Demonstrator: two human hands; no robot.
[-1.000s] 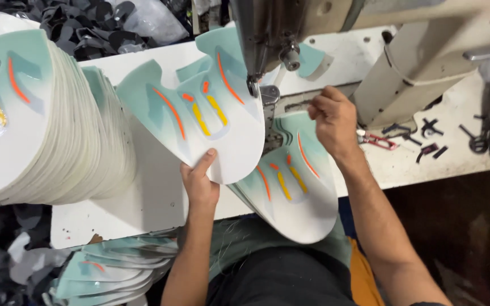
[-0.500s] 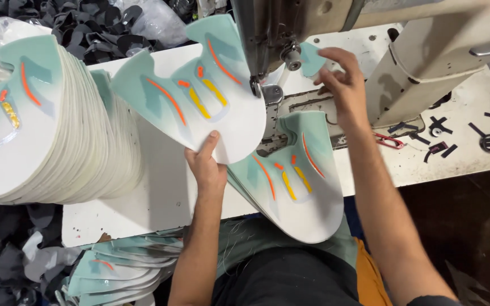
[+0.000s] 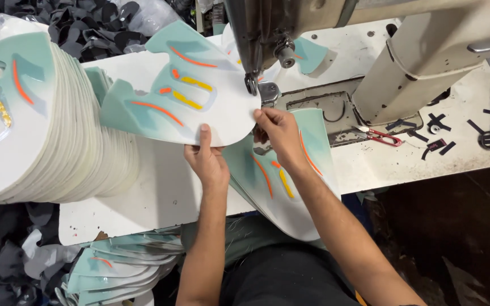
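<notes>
Overhead, white table (image 3: 160, 198) with a beige sewing machine (image 3: 426, 62) across its top right. No bins or boxes in view; the pieces sit in loose stacks. Tall fanned stack of pieces (image 3: 35, 124), white and mint with orange and yellow stripes, on the table's left end. A second lower stack (image 3: 120, 266) below the table's front edge, near the lap. More like pieces hang off the front edge under the right forearm (image 3: 290, 198).

Top piece (image 3: 182, 96) lies flat on the table, its rounded edge up against the presser foot (image 3: 252, 84). Left hand (image 3: 206, 161) holds its near edge, thumb on top, fingers curled under, so pinching it. Right hand (image 3: 279, 133) sits at the piece's right edge just beside the needle area, fingertips closed on the rim, pinching too. Both hands touch the piece; it spreads away from them, up and left.

Red-handled snips (image 3: 384, 136) on the table right of the machine bed, well apart from the hands. Dark scraps (image 3: 435, 144) beyond.
</notes>
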